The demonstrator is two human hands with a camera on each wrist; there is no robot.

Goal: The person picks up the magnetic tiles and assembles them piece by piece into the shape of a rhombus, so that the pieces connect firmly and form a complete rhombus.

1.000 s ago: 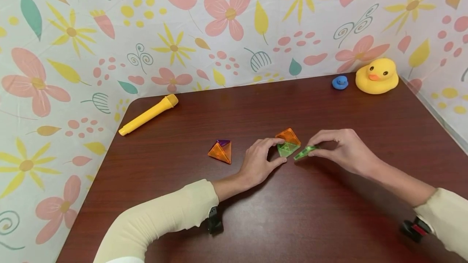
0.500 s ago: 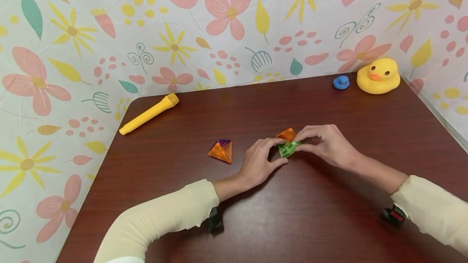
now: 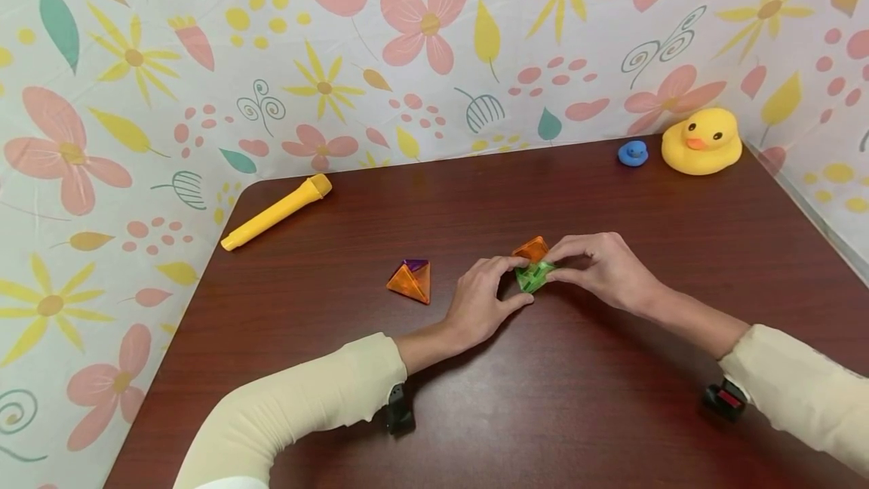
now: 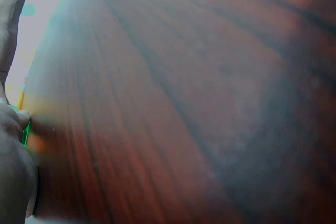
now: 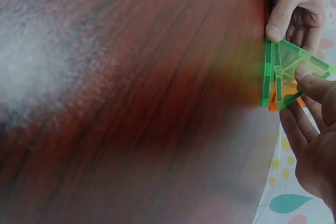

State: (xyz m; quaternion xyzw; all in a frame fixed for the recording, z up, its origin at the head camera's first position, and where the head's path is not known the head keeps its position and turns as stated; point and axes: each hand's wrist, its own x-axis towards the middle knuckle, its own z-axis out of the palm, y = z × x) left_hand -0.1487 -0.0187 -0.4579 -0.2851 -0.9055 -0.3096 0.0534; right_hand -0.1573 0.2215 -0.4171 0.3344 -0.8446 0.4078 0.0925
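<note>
Steadying a lower green tile (image 5: 266, 73) on the worktop (image 3: 489, 413) from eight o'clock with the left hand (image 3: 478, 300), spanning it between thumb and forefinger, moderately spread, presumably to prevent sliding. Pinching an upper, tilted green tile (image 5: 292, 56) from three o'clock in the right hand (image 3: 607, 270), closing the fingers (image 3: 569, 247) against it, probably to align edges. Showing an orange tile (image 3: 532, 249) at twelve o'clock of the green pair; keeping an orange-and-purple piece (image 3: 410, 282) apart at nine o'clock, seemingly for working room.
</note>
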